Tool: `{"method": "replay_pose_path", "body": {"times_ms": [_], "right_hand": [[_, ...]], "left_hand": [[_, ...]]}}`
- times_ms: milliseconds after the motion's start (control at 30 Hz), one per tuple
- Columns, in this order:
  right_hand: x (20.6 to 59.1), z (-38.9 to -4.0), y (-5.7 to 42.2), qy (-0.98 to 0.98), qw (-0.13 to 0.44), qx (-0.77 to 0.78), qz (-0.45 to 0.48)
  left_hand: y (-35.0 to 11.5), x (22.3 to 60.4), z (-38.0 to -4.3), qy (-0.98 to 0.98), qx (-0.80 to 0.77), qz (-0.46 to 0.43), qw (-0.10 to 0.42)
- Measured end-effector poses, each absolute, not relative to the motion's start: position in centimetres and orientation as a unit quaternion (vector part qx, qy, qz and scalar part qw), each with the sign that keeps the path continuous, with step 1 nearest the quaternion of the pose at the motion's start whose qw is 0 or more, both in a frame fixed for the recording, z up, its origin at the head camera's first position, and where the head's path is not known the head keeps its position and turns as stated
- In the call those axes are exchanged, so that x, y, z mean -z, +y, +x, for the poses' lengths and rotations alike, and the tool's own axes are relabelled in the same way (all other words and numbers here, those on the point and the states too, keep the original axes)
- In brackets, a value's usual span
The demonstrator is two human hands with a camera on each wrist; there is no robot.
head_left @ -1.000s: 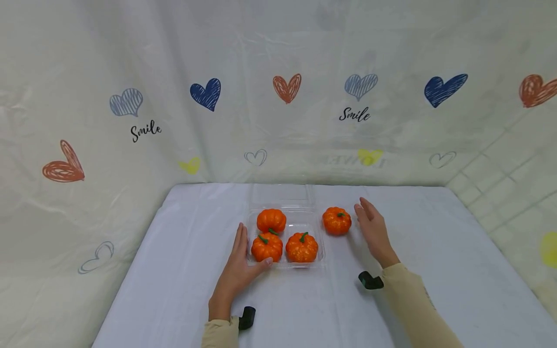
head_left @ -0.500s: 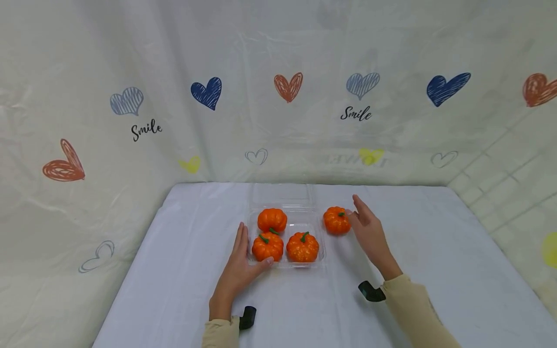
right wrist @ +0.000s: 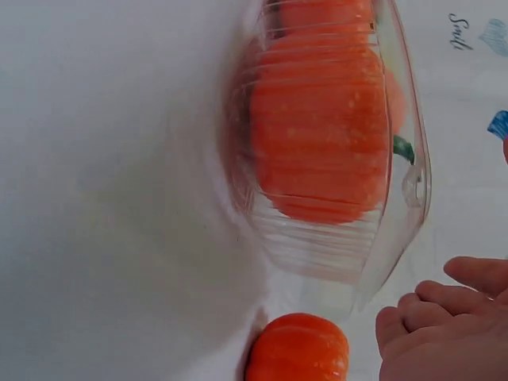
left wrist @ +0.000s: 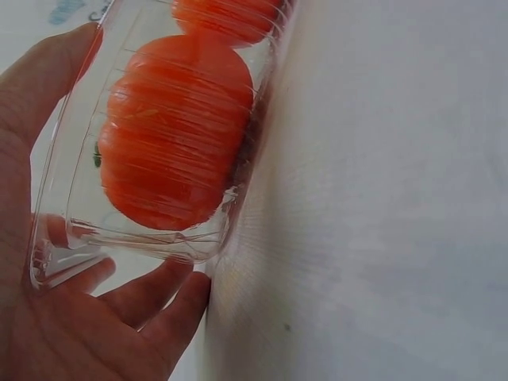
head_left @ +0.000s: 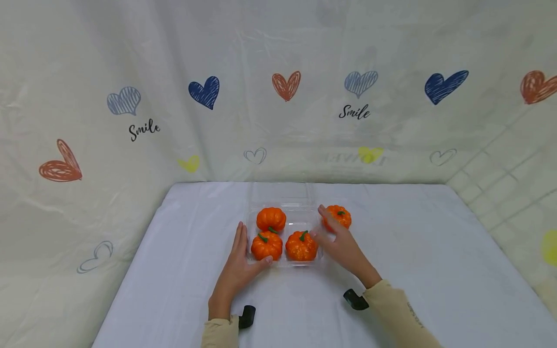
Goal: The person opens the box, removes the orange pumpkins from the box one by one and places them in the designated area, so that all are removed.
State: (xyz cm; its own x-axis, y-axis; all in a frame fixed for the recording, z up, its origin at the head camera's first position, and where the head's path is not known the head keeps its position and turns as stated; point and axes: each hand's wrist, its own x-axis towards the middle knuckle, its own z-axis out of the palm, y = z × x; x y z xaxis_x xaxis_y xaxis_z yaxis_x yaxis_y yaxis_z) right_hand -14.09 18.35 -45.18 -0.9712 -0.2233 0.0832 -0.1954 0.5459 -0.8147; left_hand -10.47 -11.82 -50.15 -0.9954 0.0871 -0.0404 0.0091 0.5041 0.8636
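Note:
A clear plastic clamshell container (head_left: 287,264) stands on the table with small orange pumpkins in it. One pumpkin (head_left: 271,219) lies back left, another pumpkin (head_left: 266,246) front left, and a speckled pumpkin (head_left: 300,249) front right. My left hand (head_left: 238,273) holds the container's front left corner, thumb at the front rim and fingers along the left side. My right hand (head_left: 343,247), fingers extended and holding nothing, is over the container's right edge. Behind its fingers, outside the container, sits a further pumpkin (head_left: 341,216), partly hidden. In the right wrist view, that pumpkin (right wrist: 300,349) is apart from the hand.
The container's clear lid (head_left: 280,194) is tipped back behind it. A white cloth (head_left: 174,270) covers the table. At the table's far edge hangs a pale curtain (head_left: 243,48) printed with hearts. A dark wrist camera (head_left: 247,316) sits at the left cuff.
My right hand has moved left, from beside the loose pumpkin, past its front to the container's right edge. The left hand and all the pumpkins have stayed in place.

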Motion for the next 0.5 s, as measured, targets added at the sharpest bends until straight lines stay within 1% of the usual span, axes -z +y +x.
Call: {"method": "replay_pose_path", "body": {"times_ms": [333, 500], "right_hand": [[46.2, -13.9, 16.8, 0.900, 0.058, 0.389, -0.188], [46.1, -13.7, 16.1, 0.914, 0.055, 0.343, -0.211]], "left_hand": [[-11.9, 50.3, -10.5, 0.867, -0.496, 0.033, 0.038], [-12.0, 50.2, -10.6, 0.867, -0.496, 0.036, 0.037]]}}
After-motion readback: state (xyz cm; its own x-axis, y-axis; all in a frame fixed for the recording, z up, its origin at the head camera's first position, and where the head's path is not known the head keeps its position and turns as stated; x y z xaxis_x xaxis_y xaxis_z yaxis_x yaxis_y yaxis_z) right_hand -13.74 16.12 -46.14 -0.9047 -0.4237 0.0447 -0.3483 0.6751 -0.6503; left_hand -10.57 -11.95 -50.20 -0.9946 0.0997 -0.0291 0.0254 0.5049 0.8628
